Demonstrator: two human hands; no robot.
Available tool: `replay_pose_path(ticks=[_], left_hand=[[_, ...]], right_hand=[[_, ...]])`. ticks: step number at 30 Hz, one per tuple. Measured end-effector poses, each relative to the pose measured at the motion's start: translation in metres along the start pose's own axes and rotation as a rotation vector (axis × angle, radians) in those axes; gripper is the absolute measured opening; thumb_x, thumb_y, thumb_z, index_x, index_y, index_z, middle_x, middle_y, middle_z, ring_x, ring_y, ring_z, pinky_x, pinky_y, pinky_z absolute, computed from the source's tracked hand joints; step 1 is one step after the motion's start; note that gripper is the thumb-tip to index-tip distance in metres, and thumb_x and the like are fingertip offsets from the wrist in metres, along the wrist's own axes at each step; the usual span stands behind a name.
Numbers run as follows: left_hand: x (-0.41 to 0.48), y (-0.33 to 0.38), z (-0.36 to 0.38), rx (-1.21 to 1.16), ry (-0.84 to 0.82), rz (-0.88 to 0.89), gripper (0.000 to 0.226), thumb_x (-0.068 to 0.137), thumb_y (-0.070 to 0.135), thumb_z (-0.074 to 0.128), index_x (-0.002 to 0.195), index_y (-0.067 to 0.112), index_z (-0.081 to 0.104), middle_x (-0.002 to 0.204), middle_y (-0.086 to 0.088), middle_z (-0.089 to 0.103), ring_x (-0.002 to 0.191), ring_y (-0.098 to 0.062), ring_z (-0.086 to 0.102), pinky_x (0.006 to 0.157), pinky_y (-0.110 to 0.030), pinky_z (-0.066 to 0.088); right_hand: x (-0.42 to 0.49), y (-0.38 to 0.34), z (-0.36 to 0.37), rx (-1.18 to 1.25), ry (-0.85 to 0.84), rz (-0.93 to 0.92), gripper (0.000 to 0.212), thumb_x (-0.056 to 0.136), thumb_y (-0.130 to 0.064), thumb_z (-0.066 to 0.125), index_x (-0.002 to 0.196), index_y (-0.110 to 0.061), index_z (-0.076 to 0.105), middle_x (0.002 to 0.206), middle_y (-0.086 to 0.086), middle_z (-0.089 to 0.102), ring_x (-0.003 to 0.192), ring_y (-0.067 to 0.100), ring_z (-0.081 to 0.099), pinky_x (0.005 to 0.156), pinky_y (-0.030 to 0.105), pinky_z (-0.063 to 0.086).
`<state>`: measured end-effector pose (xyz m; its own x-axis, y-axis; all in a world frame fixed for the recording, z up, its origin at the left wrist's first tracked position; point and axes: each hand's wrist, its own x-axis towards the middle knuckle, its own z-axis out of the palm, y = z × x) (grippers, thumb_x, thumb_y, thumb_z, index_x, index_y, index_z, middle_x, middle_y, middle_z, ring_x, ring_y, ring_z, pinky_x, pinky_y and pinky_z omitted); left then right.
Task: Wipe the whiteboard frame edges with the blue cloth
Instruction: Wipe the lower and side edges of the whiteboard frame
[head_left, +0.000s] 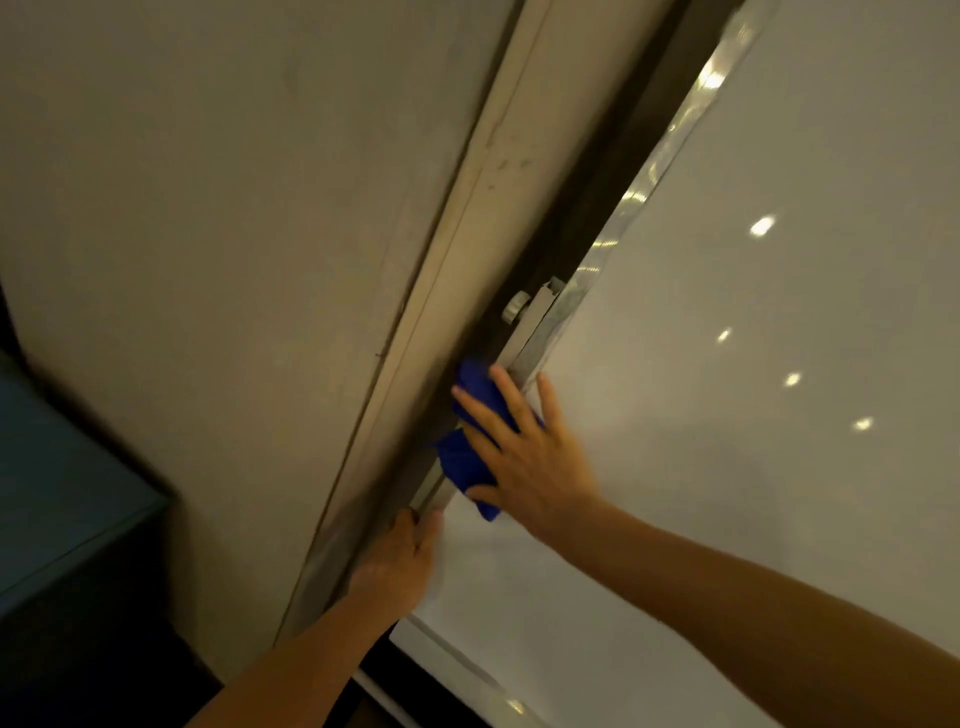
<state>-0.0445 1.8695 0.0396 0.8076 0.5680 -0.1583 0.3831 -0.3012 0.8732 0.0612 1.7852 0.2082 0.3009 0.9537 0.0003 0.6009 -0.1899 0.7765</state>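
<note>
**Blue cloth pressed on the side rail of the whiteboard frame**

The right hand (524, 457) lies flat with its fingers spread wide, pinning the crumpled deep-blue cloth (470, 441) against the silvery metal frame edge of the whiteboard (556, 317). The cloth bunches under the palm and fingers, spilling past the fingertips toward the dark gap beside the frame and poking out below the heel of the hand. The glossy white board surface (753, 389) spreads away on the thumb side of that hand, dotted with reflected ceiling lights.

The left hand (402, 561) sits just below the right one, further down the same rail. Its fingers curl over the frame edge in what looks like a steadying grip; how tightly it closes I cannot tell, since the fingertips are hidden behind the edge. It holds no cloth.

Just beyond the right hand's fingertips, a small round metal knob (516, 306) and a pale bracket (540, 306) stick out from the frame. Past the frame stands a beige wall trim strip (467, 249).

The step in hand appears to be the wipe along the side edge, with the task partway at best, since much rail remains above. The next stroke likely calls for steady pressure up the rail and care around the knob, where the cloth could snag.
</note>
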Motion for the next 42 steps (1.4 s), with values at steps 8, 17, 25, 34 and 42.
replay_pose_path(ticks=[8, 17, 25, 34, 42], left_hand=[[0.022, 0.086, -0.038, -0.179, 0.284, 0.352, 0.035, 0.097, 0.021, 0.047, 0.13, 0.013, 0.045, 0.128, -0.012, 0.053, 0.109, -0.026, 0.056, 0.09, -0.037, 0.049], [0.02, 0.199, -0.07, 0.08, 0.435, 0.848, 0.068, 0.097, 0.059, 0.02, 0.155, 0.028, 0.001, 0.164, 0.01, -0.002, 0.149, -0.007, -0.003, 0.12, -0.026, 0.0], [0.028, 0.248, -0.084, 0.473, 0.358, 0.721, 0.081, 0.084, 0.057, 0.037, 0.143, 0.0, 0.042, 0.149, -0.02, 0.043, 0.138, -0.038, 0.04, 0.109, -0.048, 0.038], [0.067, 0.314, -0.101, 0.446, 0.32, 0.8, 0.089, 0.088, 0.067, 0.022, 0.139, 0.022, -0.034, 0.149, 0.0, -0.038, 0.137, -0.02, -0.033, 0.117, -0.037, -0.008], [0.083, 0.362, -0.102, 0.554, 0.604, 0.886, 0.105, 0.05, 0.087, 0.05, 0.124, 0.013, 0.041, 0.161, -0.019, -0.012, 0.148, -0.03, -0.017, 0.115, -0.034, 0.017]], right_hand=[[-0.016, 0.018, -0.001, 0.174, 0.185, 0.359, 0.085, 0.091, -0.07, 0.039, 0.156, -0.021, 0.019, 0.165, 0.007, 0.003, 0.15, 0.035, -0.007, 0.115, 0.065, -0.005], [0.036, 0.179, -0.076, 0.222, 0.432, 0.904, 0.079, 0.096, -0.056, 0.039, 0.157, -0.019, 0.003, 0.166, 0.009, -0.002, 0.149, 0.039, -0.012, 0.113, 0.068, -0.007], [0.049, 0.187, -0.08, -0.024, 0.24, 0.172, 0.059, 0.101, -0.06, 0.017, 0.144, -0.032, 0.047, 0.161, 0.004, 0.027, 0.151, 0.033, -0.004, 0.117, 0.062, -0.003], [0.067, 0.312, -0.128, -0.073, 0.272, 0.498, 0.053, 0.1, -0.055, 0.023, 0.151, -0.04, 0.027, 0.165, 0.007, 0.01, 0.148, 0.039, -0.014, 0.114, 0.066, -0.006], [0.075, 0.384, -0.151, -0.182, 0.306, 0.525, 0.054, 0.101, -0.057, 0.017, 0.153, -0.041, 0.02, 0.166, 0.003, 0.009, 0.149, 0.036, -0.012, 0.116, 0.062, -0.007]])
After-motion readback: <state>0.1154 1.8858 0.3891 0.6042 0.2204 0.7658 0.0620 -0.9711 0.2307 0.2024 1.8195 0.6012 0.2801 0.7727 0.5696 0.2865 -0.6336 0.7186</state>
